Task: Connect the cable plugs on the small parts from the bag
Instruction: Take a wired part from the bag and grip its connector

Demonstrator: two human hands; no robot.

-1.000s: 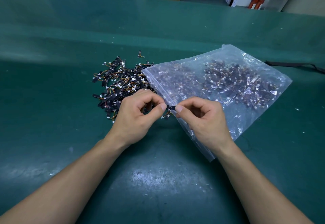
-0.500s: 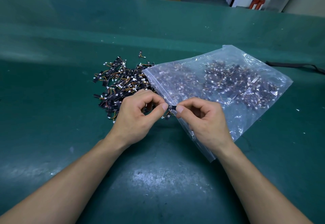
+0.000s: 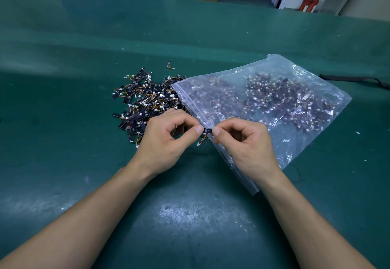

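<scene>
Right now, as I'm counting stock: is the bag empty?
Not empty: many small parts show through the clear plastic of the bag.

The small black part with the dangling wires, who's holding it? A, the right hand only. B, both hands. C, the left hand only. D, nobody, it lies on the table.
B: the left hand and the right hand each pinch one end of the small black part between thumb and fingertip.

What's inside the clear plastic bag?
Inside the clear bag: many small black parts with wires and white plugs. Lower layers are covered; the right hand hides the bag's near edge.
</scene>
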